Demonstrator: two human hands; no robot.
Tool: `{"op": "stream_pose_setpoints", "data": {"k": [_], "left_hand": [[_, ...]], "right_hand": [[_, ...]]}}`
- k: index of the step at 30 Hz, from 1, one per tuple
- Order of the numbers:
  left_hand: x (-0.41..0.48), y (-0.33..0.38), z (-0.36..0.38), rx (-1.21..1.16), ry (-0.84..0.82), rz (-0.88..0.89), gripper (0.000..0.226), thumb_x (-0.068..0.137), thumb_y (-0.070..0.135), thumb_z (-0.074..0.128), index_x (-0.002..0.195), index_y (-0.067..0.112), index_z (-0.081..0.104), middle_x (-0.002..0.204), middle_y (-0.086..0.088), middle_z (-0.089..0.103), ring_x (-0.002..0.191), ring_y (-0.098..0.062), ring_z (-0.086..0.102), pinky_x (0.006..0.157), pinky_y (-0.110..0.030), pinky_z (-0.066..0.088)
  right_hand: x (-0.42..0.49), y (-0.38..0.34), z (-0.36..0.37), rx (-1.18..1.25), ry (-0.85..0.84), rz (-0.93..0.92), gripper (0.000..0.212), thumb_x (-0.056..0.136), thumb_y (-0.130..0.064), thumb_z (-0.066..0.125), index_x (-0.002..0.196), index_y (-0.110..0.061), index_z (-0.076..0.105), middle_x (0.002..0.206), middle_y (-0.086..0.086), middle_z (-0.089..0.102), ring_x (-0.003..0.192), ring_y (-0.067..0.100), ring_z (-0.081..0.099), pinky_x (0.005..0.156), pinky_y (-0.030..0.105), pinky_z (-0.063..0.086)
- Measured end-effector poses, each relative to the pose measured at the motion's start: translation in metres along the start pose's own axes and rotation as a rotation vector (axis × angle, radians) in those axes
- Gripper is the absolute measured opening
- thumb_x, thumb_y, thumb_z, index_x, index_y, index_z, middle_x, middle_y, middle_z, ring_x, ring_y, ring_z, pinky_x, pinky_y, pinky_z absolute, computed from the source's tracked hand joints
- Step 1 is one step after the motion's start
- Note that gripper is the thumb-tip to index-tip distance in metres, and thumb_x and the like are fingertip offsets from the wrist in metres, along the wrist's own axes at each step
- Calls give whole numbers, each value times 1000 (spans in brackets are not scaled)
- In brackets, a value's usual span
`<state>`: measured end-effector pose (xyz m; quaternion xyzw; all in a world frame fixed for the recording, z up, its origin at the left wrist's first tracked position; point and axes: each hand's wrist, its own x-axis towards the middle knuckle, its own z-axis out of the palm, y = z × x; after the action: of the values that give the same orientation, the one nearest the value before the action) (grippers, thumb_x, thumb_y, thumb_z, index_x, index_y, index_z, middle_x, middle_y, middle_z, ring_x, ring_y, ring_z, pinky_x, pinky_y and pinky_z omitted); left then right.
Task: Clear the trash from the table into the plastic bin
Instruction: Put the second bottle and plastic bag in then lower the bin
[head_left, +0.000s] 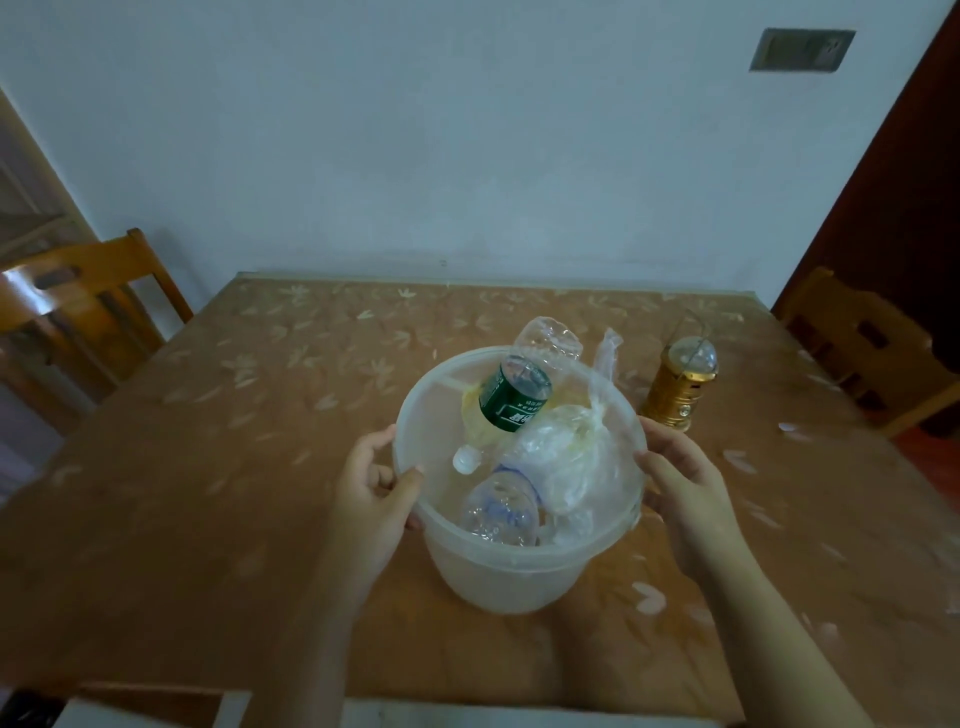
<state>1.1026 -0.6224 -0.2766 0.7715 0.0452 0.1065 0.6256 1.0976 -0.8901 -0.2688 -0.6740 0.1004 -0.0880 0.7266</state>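
A translucent white plastic bin (509, 571) stands on the brown patterned table (234, 467). Inside it lie a clear bottle with a green label (511, 397), its base sticking out over the far rim, a second clear bottle (498, 512) near the front, and crumpled clear plastic bags (566, 457). My left hand (371, 499) grips the bin's left rim, thumb over the edge. My right hand (680, 483) holds the right rim in the same way.
A small golden lantern (678, 387) stands just right of the bin, behind my right hand. Wooden chairs sit at the left (83, 296) and right (862, 343) sides of the table. A wall runs along the table's far edge.
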Motion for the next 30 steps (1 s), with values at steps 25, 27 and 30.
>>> {"op": "stream_pose_setpoints", "data": {"k": [25,27,30], "left_hand": [[-176,-33,-234,-15,54,-65,35,87,12,59,114,32,50,62,-3,63,53,-7,61,51,-15,49],[-188,-46,-267,-13,48,-91,34,88,13,58,113,35,49,59,8,64,54,-5,62,49,-13,46],[-209,-67,-306,-3,39,-136,34,88,15,57,106,43,49,66,12,67,57,-10,65,49,-23,51]], "right_hand": [[-244,36,136,-2,-77,-2,29,84,-6,55,104,-24,64,95,-11,72,87,12,68,64,30,55],[-269,46,160,-9,-85,16,28,83,-7,56,103,-25,64,94,-12,72,83,11,68,63,30,56],[-303,65,187,-2,-95,58,29,83,-6,56,105,-24,64,98,-7,71,86,12,68,66,28,58]]}}
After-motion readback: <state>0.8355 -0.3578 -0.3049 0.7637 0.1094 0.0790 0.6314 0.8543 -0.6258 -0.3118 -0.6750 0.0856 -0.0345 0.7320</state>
